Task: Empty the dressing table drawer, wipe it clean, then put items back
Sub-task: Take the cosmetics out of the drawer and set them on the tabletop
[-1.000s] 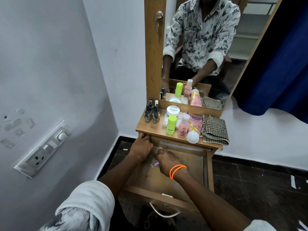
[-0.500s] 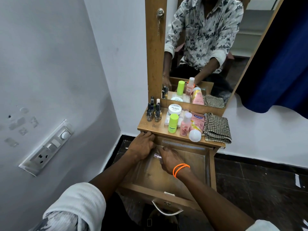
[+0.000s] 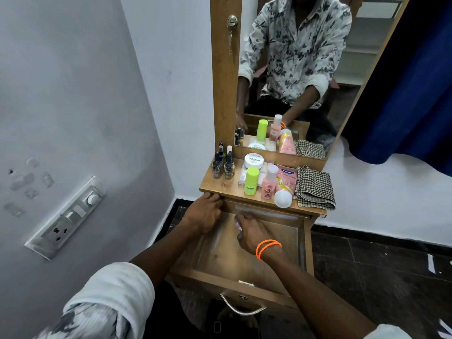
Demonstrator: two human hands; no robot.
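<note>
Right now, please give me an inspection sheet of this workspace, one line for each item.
Surface: wooden tabletop, crowded.
Job's things: drawer pulled open; folded checked cloth on the top.
Clutter: nail polish bottles, white jar, green bottle, pink bottle, pink tube.
Grippers: left hand rests on the drawer's left back corner; right hand pinches a small item, unclear.
Cables: nothing seen.
Surroundings: mirror, switchboard, blue curtain.

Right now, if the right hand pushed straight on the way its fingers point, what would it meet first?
The right hand points toward the back of the open drawer, so it would probably meet the drawer's back wall under the tabletop first; depth is unclear.
</note>
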